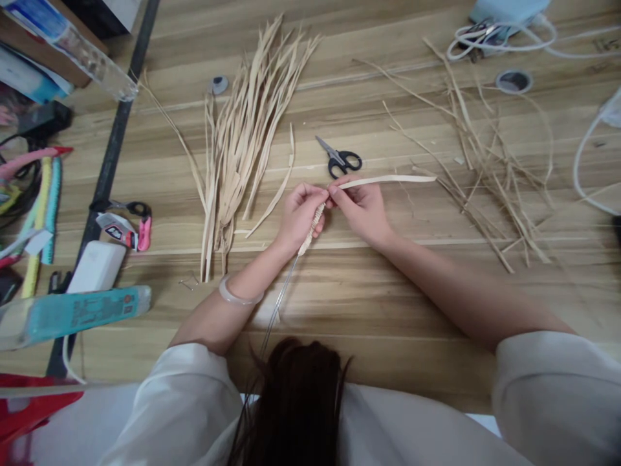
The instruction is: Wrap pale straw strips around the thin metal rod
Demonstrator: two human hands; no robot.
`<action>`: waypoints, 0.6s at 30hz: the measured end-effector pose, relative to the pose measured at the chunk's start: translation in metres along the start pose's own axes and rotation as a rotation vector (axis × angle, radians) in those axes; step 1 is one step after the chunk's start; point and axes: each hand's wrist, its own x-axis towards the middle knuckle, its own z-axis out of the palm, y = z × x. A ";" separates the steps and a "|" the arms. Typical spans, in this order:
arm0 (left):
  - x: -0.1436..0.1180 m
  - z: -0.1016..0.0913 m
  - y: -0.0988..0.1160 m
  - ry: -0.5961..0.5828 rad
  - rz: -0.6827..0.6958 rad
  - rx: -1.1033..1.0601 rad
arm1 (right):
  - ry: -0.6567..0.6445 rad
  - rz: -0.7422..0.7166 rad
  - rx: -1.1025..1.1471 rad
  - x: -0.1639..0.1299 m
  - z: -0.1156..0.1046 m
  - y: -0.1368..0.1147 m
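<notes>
A bundle of dried strips (242,142) lies on the counter (363,304). Fingers of the left hand (295,219) pinch the wrapped wire (306,243) (its bare length slants toward the person). Scissors (346,162) lie just beyond; fingers of the right hand (365,210) pinch a pale strip (400,178), left of brown stalks (473,139).

Tabletop (369,298): bundle of dried plant strips (242,136) left of middle; scattered strips (468,123) toward right edge. Scissors (340,156) between the two, just beyond right hand (363,207). Wrapped wire (310,233) in left hand (297,217), bare end toward near edge. Single strip (392,178) in right hand, free end pointing right. Tape roll (514,81) before cable (521,48), far right. Bottle (87,314) by near left corner.
</notes>
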 end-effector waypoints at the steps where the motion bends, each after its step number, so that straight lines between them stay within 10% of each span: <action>1: 0.000 0.000 0.000 -0.003 0.006 -0.002 | 0.001 -0.001 0.000 0.000 0.000 0.000; 18: 0.000 0.000 0.000 0.013 -0.013 0.035 | -0.005 0.016 -0.004 0.000 0.000 0.000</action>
